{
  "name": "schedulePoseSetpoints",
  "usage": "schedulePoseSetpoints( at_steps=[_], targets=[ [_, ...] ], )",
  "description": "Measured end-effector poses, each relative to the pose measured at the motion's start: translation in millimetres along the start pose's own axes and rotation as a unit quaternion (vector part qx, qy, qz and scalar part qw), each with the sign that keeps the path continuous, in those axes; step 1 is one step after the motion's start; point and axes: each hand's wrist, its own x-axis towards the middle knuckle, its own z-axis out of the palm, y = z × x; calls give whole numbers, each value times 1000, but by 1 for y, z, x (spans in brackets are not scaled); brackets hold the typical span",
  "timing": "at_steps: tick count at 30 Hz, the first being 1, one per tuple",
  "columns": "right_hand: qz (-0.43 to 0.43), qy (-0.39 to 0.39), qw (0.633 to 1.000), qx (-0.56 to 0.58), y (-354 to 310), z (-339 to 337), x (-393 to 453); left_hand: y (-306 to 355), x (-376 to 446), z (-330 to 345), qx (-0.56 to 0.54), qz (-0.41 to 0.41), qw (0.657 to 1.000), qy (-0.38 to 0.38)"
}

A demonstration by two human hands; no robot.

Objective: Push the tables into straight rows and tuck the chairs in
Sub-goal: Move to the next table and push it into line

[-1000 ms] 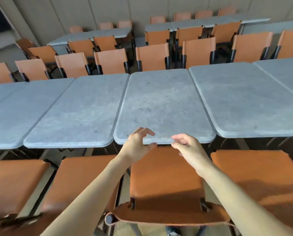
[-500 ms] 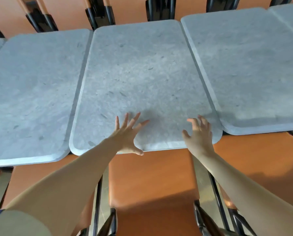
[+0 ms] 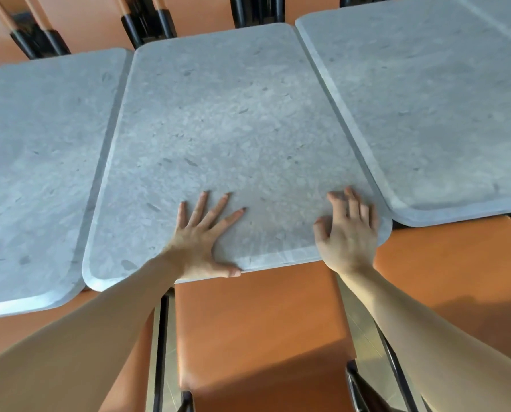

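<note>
The left hand (image 3: 202,242) was laid flat, fingers spread, on the middle table (image 3: 233,138); the right hand (image 3: 348,236) was rested, fingers straight, near its corner.

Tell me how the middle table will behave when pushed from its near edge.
The middle table looks stiff and stone-like, so probably heavy, sliding as one slab. Its top looks smooth, so the flat left hand and right hand may slip. With both hands right of centre, it may twist toward the right table.

Table (image 3: 233,129) matt grey stone-look; chair seat (image 3: 260,322) smooth orange.
</note>
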Motion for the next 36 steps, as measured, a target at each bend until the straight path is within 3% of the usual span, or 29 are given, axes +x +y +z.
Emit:
schedulePoseSetpoints(
  at_steps=[10,13,16,19,25,28,36],
  targets=[
    [-26,68,997,-22,8,14,-2,-11,5,12,-56,5,997,45],
    [-22,25,998,-58,7,14,2,-11,5,16,-77,-17,995,69],
    [-21,-34,994,-102,7,12,7,-9,7,21,-48,-92,988,117],
    [-37,-69,987,-140,4,6,13,-9,8,20,-50,-149,983,98],
    [-162,-107,978,-72,9,3,21,-12,13,20,-29,-147,987,66],
    [-160,-135,974,-83,11,0,24,-11,13,19,-31,-147,987,59],
    [-149,-125,978,-75,12,0,21,-13,14,22,-15,-142,988,55]
  ],
)
